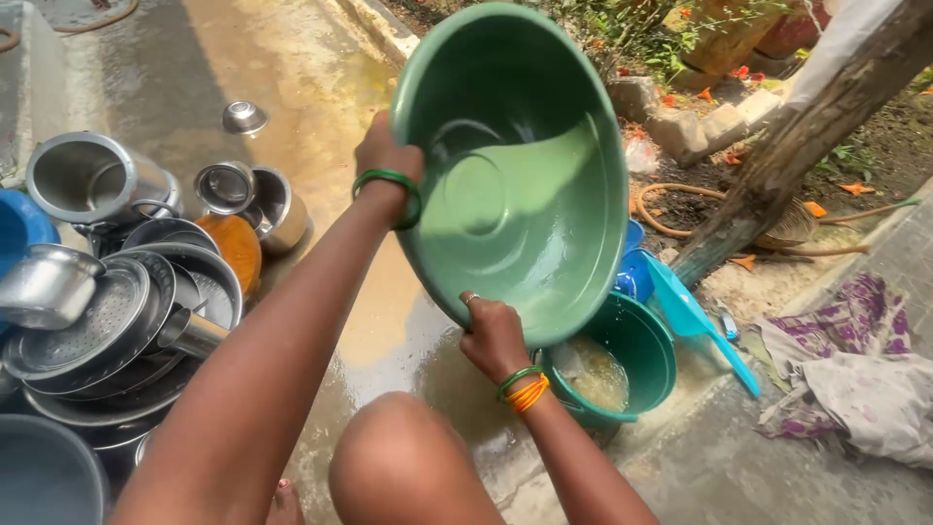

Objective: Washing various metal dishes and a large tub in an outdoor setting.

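Note:
I hold a large green plastic basin tilted up on its edge, its wet inside facing me. My left hand grips the basin's left rim, with green bangles on the wrist. My right hand grips the lower rim, with green and orange bangles on the wrist and a ring on one finger. Below the basin stands a smaller green bucket with murky soapy water in it.
A heap of steel pots, plates and lids lies on the wet concrete at left. A blue dustpan leans right of the bucket, a patterned cloth beyond it. A tree trunk, stones and plants stand behind. My knee is below.

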